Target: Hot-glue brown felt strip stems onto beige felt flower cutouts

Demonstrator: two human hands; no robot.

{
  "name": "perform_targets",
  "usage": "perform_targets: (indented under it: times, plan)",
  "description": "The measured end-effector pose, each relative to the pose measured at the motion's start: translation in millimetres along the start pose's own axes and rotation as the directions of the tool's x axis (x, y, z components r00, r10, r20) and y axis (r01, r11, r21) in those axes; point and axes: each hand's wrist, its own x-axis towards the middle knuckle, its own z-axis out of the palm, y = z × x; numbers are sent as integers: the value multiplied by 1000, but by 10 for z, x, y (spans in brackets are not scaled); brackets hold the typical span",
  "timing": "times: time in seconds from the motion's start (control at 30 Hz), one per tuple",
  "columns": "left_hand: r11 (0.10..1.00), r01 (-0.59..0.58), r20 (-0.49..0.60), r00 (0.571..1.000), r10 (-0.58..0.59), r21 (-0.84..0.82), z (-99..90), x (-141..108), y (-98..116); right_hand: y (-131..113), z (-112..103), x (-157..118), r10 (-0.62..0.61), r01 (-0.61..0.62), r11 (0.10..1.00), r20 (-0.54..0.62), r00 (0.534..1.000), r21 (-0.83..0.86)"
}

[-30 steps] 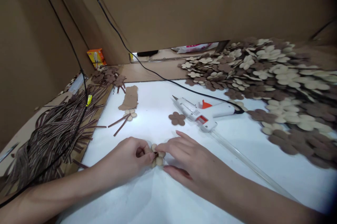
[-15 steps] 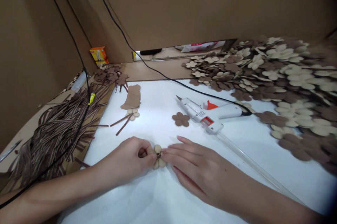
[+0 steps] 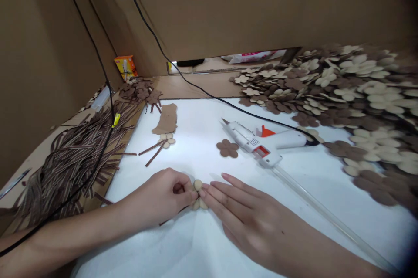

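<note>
Left hand [image 3: 160, 193] — fingers curled, pinching a beige foam flower [image 3: 197, 195] at its left edge; flower lies on a white sheet [image 3: 209, 121], between both hands. Right hand [image 3: 248, 212] — flat, open, fingers extended, tips touching the flower. Hot glue gun [image 3: 253, 143] lies beyond, just beside a brown foam flower [image 3: 227, 148].

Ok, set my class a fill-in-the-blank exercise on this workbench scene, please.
1. The left hand holds a small ____ flower.
2. The glue gun lies on a ____ sheet.
3. The other flower, beside the gun, is ____.
4. Striped strips lie heaped at the ____ edge of the sheet.

Missing words: beige; white; brown; left.
</note>
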Motion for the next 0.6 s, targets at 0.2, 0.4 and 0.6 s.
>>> perform_targets:
  times: [0.2, 0.4, 0.6]
  plan:
    - [999, -8, -2, 1000, 8, 44, -11, -1, 6, -34, 0, 7, -15, 17, 998, 37, 999, -64]
    - [999, 41, 18, 999, -41, 33, 2, 5, -45, -56, 11, 7, -14, 20, 993, 55, 998, -116]
    - [998, 50, 3, 999, -50, 43, -1, -17, -63, -70, 47, -3, -7, 15, 991, 64, 998, -136]
